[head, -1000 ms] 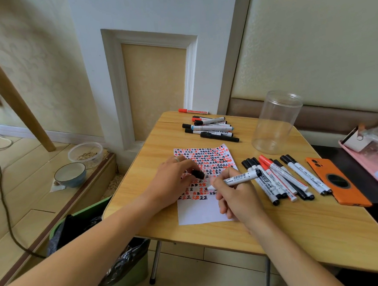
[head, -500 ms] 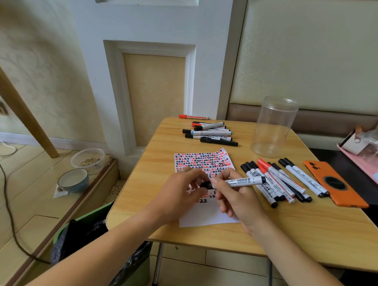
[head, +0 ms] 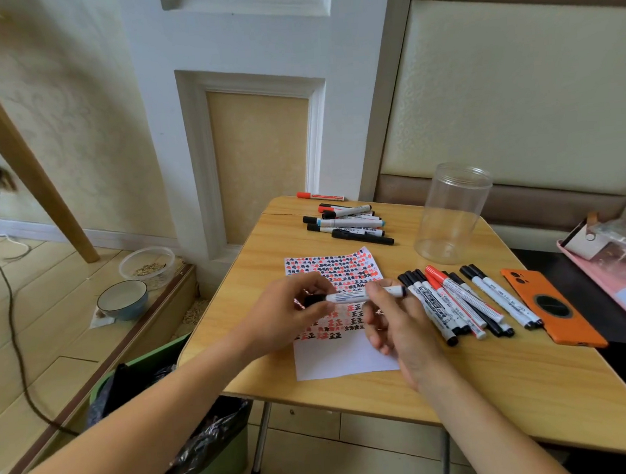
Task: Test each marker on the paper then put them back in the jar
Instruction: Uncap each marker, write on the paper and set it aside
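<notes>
A white marker with a black cap (head: pixel 359 295) lies level above the paper (head: pixel 344 355), held between both hands. My left hand (head: pixel 287 317) pinches the capped end at the left. My right hand (head: pixel 397 323) grips the barrel near its right end. The paper is covered in red and black marks over its upper part. An empty clear jar (head: pixel 449 213) stands at the back right of the table. A row of several markers (head: pixel 458 303) lies to the right of the paper. Another pile of markers (head: pixel 347 223) lies at the far edge.
An orange phone (head: pixel 554 310) lies right of the marker row on the wooden table (head: pixel 496 379). A green bin with a black bag (head: pixel 161 411) stands below the table's left edge. A bowl (head: pixel 123 299) and a plastic tub (head: pixel 146 267) sit on the floor to the left.
The marker tip has come off the paper. My left hand has brought the black cap onto the tip, and the marker now lies level between both hands.
</notes>
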